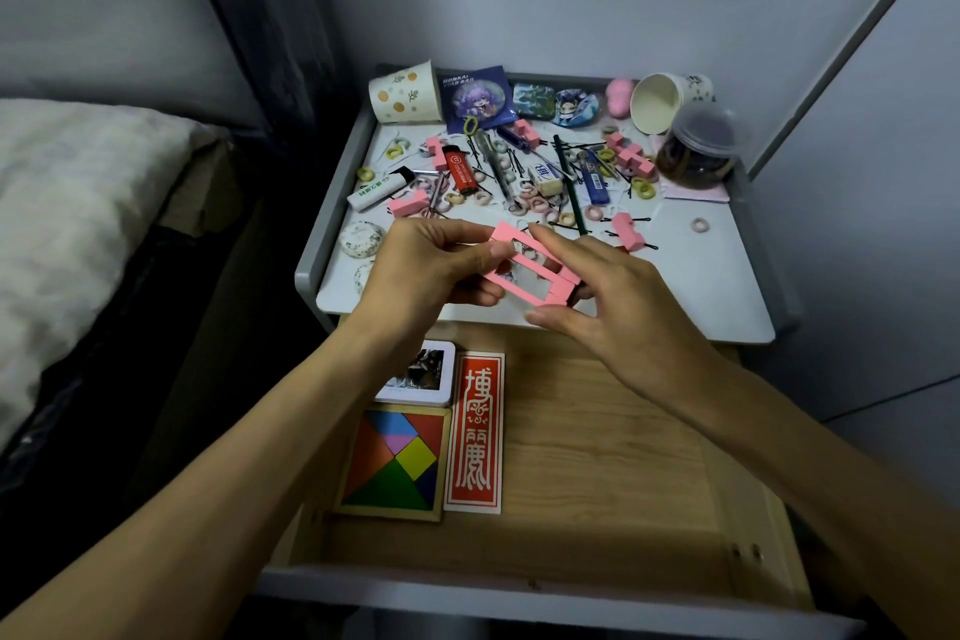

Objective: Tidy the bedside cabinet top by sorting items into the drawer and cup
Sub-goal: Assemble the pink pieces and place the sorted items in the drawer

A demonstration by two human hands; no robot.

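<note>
**Fig.** Pink slotted frame held over the rear edge of the open drawer. Left hand: grip closed, thumb and fingers pinching the frame's end toward the drawer's left side. Right hand: grip closed, fingertips and thumb pinching the opposite end. Inside the drawer, at its left: tangram puzzle and red card. Behind the drawer: cluttered desk, with upright cup and tipped cup along its far edge.

My view: a crowded cabinet top.
Red lighter, hair ties, pink blocks, patterned cup, tipped cup.
</note>
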